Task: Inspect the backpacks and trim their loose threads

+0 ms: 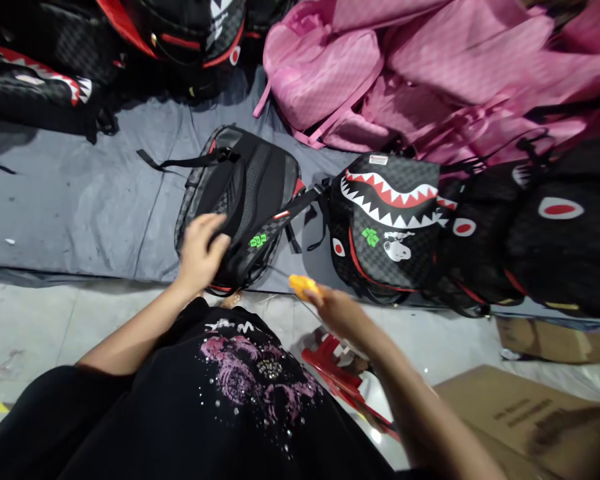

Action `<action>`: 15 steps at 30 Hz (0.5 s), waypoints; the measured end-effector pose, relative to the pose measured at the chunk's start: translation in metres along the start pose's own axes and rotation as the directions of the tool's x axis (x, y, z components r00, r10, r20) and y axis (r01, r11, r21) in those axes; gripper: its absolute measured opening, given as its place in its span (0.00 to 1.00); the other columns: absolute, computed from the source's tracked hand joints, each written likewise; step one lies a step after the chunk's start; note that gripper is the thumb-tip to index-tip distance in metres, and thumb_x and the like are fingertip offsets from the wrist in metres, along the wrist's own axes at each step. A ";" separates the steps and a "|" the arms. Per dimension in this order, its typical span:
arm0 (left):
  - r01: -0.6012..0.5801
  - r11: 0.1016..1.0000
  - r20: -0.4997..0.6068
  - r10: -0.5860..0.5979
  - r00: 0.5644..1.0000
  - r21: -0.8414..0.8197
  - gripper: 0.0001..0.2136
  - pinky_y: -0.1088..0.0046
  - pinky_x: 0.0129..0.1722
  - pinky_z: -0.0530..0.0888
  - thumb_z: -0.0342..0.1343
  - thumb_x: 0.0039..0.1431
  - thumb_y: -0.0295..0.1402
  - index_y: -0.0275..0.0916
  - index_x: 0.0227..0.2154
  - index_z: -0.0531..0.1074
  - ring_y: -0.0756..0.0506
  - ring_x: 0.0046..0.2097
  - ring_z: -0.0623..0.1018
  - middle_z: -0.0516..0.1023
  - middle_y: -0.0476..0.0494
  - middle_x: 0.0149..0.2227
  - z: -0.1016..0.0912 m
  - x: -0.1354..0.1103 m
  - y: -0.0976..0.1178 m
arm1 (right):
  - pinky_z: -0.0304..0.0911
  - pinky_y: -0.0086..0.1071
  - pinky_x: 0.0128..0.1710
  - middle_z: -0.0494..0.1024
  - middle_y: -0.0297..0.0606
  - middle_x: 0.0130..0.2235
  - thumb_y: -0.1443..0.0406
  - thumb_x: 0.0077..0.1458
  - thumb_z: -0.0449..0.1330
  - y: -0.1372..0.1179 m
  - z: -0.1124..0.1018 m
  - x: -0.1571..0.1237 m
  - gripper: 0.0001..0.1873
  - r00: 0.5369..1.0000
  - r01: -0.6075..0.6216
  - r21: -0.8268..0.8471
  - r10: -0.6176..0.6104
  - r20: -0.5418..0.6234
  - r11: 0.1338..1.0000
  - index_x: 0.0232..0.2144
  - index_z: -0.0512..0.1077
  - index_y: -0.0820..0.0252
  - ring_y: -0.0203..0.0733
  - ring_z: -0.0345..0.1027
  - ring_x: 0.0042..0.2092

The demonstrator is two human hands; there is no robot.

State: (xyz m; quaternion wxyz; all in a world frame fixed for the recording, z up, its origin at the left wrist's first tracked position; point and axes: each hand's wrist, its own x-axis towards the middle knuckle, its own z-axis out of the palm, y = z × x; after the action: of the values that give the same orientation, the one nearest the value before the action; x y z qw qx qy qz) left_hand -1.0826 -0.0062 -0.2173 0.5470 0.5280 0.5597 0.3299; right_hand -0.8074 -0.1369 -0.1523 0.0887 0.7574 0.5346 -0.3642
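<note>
A black checkered backpack (250,193) lies back-side up on a grey sheet (80,200), its straps showing and a green tag on one strap. My left hand (200,252) is closed on the backpack's lower edge. My right hand (333,308) is to the right of it, closed around a small yellow-handled tool (303,285), blurred by motion. The tool's tip points toward the backpack's lower right corner.
A shark-mouth backpack (385,227) lies just right, with more black ones (560,240) beyond it. Pink backpacks (430,67) are piled at the top right, dark ones (45,67) at the top left. Cardboard boxes (520,407) and a red object (335,373) sit on the floor.
</note>
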 end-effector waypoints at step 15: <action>0.650 0.431 0.459 -0.471 0.754 -0.626 0.22 0.59 0.50 0.78 0.42 0.70 0.48 0.35 0.38 0.72 0.40 0.41 0.83 0.80 0.36 0.34 -0.049 0.068 -0.055 | 0.62 0.30 0.36 0.83 0.42 0.40 0.55 0.72 0.45 -0.090 0.144 0.045 0.21 0.970 -0.154 0.055 0.162 -0.183 0.986 0.54 0.71 0.57 0.46 0.78 0.43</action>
State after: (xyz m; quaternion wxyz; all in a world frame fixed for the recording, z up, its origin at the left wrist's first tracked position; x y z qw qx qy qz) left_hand -1.1314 0.0568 -0.2781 0.8491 0.0642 0.4496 0.2698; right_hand -0.9449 -0.1418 -0.2621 0.0517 0.8301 0.4711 -0.2939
